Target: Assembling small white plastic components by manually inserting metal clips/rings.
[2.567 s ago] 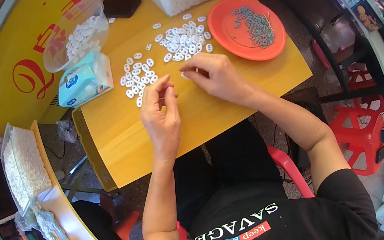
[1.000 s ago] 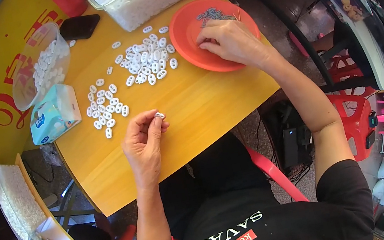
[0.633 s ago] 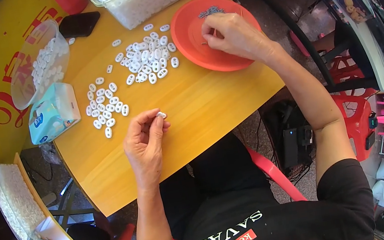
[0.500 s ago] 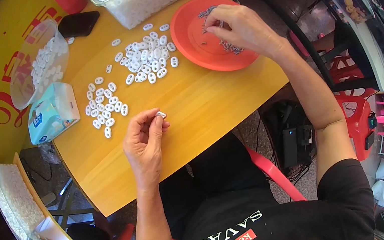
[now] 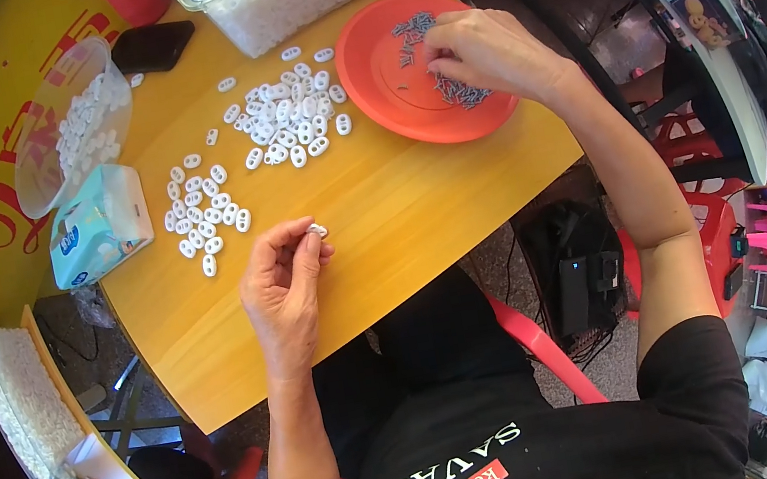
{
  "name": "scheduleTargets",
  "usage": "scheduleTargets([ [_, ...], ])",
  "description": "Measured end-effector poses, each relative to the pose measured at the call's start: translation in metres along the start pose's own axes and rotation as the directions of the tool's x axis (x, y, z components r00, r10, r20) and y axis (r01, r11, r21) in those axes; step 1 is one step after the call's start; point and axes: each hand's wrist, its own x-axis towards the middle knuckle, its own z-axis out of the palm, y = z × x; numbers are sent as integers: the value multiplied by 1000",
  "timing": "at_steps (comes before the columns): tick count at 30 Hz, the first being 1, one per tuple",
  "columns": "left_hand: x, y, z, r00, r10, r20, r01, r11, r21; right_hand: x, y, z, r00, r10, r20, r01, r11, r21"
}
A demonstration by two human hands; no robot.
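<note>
Above the near part of the table, my left hand (image 5: 281, 292) pinches a small white oval plastic piece (image 5: 317, 231) between thumb and fingertips. My right hand (image 5: 499, 53) is over the red plastic plate (image 5: 374, 89), fingers bent and drawn together, its tips down at the small grey screws (image 5: 414, 28) lying there. Whether a screw is between those fingertips is hidden. Left of the plate lies a heap of white oval pieces with two holes (image 5: 287, 119). A looser group of similar pieces (image 5: 205, 214) lies farther left.
A clear bin (image 5: 293, 1) full of white pieces stands at the far edge. To the left are a clear bowl of white parts (image 5: 38, 175), a tissue pack (image 5: 102, 226) and a black phone (image 5: 156, 47). The yellow table (image 5: 402, 226) ends just before my lap.
My right hand has shifted slightly right and nearer within the plate, uncovering more of the screws. The left hand keeps its pinch on the white piece. The whole view has shifted a little.
</note>
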Motion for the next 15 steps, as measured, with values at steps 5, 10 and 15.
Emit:
scheduleTargets([
  [5, 0, 1, 1, 1000, -7, -1, 7, 1000, 4, 8, -7, 6, 998, -41, 44, 47, 987, -151],
  [10, -1, 1, 0, 1000, -2, 0, 2, 1000, 0, 12, -2, 15, 994, -95, -48, 87, 984, -158],
  [15, 0, 2, -1, 999, -25, -23, 24, 999, -42, 7, -11, -3, 966, 192, -172, -116, 920, 375],
])
